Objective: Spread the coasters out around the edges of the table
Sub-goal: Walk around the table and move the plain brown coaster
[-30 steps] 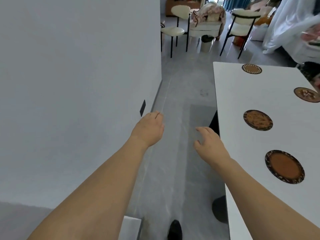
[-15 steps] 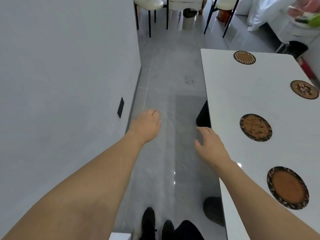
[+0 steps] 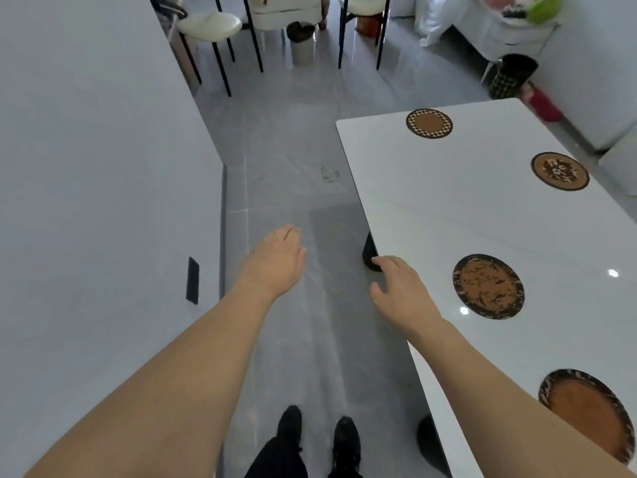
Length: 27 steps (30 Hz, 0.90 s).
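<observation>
Four round coasters lie apart on the white bench [image 3: 431,208]: checkered [image 3: 429,123], speckled [image 3: 559,171], brown [image 3: 488,286], orange [image 3: 587,414], each near an edge. The left hand [image 3: 275,262] hangs over the floor, loosely curled, empty; the right hand [image 3: 401,293] hovers at the bench's near edge, fingers spread, empty.

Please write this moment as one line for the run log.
left hand: empty, over floor | right hand: empty, at table edge | four coasters visible, spread on table

Four coasters [image 3: 488,286] on one table [image 3: 431,201]; two chairs [image 3: 210,25] beyond.
</observation>
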Tool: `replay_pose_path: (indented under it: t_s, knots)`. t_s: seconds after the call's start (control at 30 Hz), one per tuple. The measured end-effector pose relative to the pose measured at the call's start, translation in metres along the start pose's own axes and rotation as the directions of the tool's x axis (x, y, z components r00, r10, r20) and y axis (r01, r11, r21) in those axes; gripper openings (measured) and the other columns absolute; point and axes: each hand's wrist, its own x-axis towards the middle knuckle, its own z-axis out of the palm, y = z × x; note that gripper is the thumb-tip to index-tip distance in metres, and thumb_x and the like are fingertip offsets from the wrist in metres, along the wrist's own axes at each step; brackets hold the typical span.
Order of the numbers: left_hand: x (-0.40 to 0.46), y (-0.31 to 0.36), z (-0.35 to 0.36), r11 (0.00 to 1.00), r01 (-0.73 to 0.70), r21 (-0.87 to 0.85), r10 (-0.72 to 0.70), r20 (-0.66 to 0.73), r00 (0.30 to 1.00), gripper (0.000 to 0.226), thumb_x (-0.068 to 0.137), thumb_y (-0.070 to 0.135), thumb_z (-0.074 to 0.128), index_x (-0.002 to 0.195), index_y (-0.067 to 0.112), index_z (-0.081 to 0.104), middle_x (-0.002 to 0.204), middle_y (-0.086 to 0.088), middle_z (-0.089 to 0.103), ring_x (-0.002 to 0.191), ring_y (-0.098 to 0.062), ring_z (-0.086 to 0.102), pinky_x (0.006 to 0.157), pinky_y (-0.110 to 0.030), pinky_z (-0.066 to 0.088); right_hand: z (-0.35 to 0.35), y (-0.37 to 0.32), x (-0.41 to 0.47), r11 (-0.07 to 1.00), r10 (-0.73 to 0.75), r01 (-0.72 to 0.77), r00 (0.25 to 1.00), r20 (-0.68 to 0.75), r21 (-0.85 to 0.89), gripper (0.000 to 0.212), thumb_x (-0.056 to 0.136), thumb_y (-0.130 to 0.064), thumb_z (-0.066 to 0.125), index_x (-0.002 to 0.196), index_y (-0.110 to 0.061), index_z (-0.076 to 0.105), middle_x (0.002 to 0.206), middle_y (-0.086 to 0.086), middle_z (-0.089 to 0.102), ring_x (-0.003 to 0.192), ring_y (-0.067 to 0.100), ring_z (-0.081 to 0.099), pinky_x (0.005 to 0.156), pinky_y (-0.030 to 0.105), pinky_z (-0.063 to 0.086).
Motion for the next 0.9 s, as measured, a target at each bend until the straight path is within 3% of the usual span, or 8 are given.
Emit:
replay_pose_path:
  t_s: [0.17,0.33,0.43,0.63,0.77,0.83,0.9]
  knots:
    - [0.073,0.027,0.020,0.977,-0.215,-0.003,0.214,0.090,0.973,0.043,0.097,0.021,0.043,0.133,-0.002,0.045,0.136,-0.021,0.049,0.122,-0.036,0.048,0.107,-0.041,0.035,-0.003,0.029,0.006,0.977,0.213,-0.208,0.973,-0.094,0.052,0.049,0.087,-0.014,0.048,0.136,-0.007,0.045,0.142,0.009,0.045,0.129,0.025,0.042,0.109,0.034,0.032]
    - [0.112,0.086,0.048,0.885,-0.465,-0.038,0.464,0.185,0.867,0.041,0.098,0.021,0.040,0.133,0.000,0.044,0.135,-0.017,0.050,0.120,-0.032,0.048,0.103,-0.038,0.037,-0.009,0.062,-0.021,0.892,0.450,-0.427,0.874,-0.186,0.151,0.050,0.089,-0.016,0.048,0.138,-0.010,0.042,0.145,0.007,0.043,0.133,0.021,0.038,0.108,0.030,0.029]
    - [0.117,0.133,0.067,0.807,-0.588,-0.062,0.585,0.226,0.779,0.043,0.099,0.022,0.039,0.137,0.002,0.042,0.141,-0.015,0.047,0.123,-0.032,0.047,0.103,-0.038,0.037,-0.015,0.084,-0.050,0.809,0.585,-0.537,0.777,-0.232,0.239,0.050,0.090,-0.017,0.048,0.139,-0.011,0.041,0.144,0.007,0.043,0.131,0.022,0.039,0.107,0.031,0.029]
    - [0.088,0.238,0.116,0.590,-0.798,-0.126,0.784,0.326,0.528,0.040,0.097,0.024,0.041,0.132,0.007,0.047,0.135,-0.011,0.052,0.114,-0.030,0.054,0.093,-0.042,0.047,-0.023,0.137,-0.135,0.587,0.809,-0.695,0.531,-0.253,0.415,0.050,0.090,-0.015,0.048,0.139,-0.010,0.041,0.146,0.008,0.040,0.134,0.023,0.036,0.108,0.031,0.027]
    - [0.063,0.306,0.153,0.550,-0.816,-0.177,0.788,0.433,0.437,0.040,0.097,0.026,0.038,0.132,0.009,0.045,0.139,-0.009,0.047,0.115,-0.029,0.053,0.090,-0.042,0.049,-0.022,0.178,-0.180,0.451,0.892,-0.717,0.380,-0.244,0.532,0.049,0.089,-0.014,0.049,0.138,-0.010,0.043,0.142,0.009,0.045,0.126,0.024,0.044,0.102,0.031,0.035]
    - [0.053,0.335,0.176,0.593,-0.770,-0.234,0.758,0.483,0.437,0.043,0.097,0.025,0.038,0.137,0.009,0.042,0.142,-0.010,0.045,0.118,-0.029,0.052,0.093,-0.038,0.046,-0.018,0.203,-0.190,0.389,0.921,-0.710,0.317,-0.227,0.587,0.050,0.088,-0.015,0.049,0.137,-0.011,0.044,0.141,0.009,0.046,0.123,0.023,0.047,0.099,0.032,0.038]
    - [0.045,0.360,0.198,0.694,-0.637,-0.336,0.694,0.545,0.470,0.047,0.096,0.024,0.039,0.141,0.010,0.038,0.144,-0.010,0.045,0.116,-0.026,0.054,0.086,-0.028,0.043,-0.014,0.230,-0.198,0.315,0.949,-0.675,0.243,-0.203,0.667,0.048,0.086,-0.017,0.050,0.134,-0.012,0.047,0.136,0.008,0.050,0.110,0.019,0.054,0.086,0.026,0.039]
